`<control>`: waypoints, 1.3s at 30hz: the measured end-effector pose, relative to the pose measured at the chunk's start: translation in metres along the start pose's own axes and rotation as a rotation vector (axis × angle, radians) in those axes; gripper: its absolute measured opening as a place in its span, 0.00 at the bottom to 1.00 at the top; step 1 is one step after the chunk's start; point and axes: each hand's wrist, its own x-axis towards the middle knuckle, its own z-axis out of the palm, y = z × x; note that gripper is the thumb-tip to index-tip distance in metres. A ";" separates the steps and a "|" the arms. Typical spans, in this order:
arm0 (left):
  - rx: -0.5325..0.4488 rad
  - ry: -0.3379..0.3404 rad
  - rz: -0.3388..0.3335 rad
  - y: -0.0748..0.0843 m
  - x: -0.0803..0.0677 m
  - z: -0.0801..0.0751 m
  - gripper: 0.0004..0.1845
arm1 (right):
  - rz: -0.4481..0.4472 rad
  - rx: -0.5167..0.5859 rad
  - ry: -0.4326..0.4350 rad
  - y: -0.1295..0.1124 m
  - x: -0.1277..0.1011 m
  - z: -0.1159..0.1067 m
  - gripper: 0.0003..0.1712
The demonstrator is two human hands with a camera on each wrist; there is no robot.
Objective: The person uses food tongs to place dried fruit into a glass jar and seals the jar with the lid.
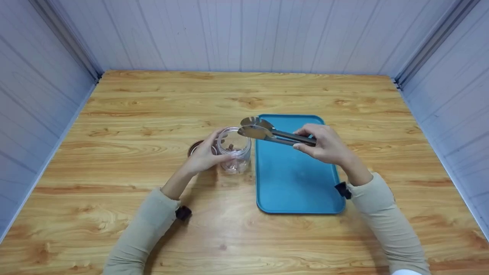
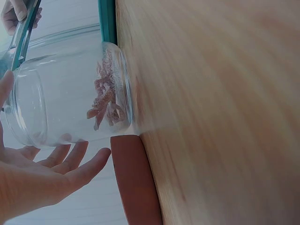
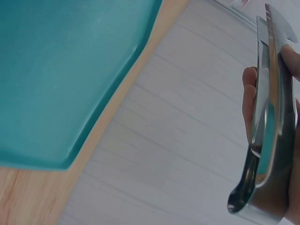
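My left hand [image 1: 212,152] holds a clear glass jar [image 1: 236,149] that stands on the wooden table just left of a blue tray [image 1: 298,183]. The thumb is on the jar's near side and the fingers on its far side. In the left wrist view the jar [image 2: 65,93] has several pinkish-brown pieces [image 2: 105,101] at its bottom. My right hand [image 1: 324,147] grips metal tongs [image 1: 263,132] by the handles. Their spoon-shaped tips hover over the jar's mouth, close together, with nothing visible between them. The right wrist view shows the tongs [image 3: 268,117] edge-on above the tray [image 3: 56,70].
A brown lid [image 1: 194,146] lies flat on the table behind my left hand, touching the jar's side [image 2: 136,183]. The tray has nothing on it. Pale panel walls enclose the table on the left, back and right.
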 end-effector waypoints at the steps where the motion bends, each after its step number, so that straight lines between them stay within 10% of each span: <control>1: 0.004 0.001 0.001 0.000 0.000 0.000 0.39 | 0.012 -0.008 0.009 0.000 -0.002 -0.002 0.12; 39: 0.030 0.000 0.009 -0.003 0.001 0.000 0.40 | 0.465 -0.200 0.505 0.022 -0.089 -0.032 0.24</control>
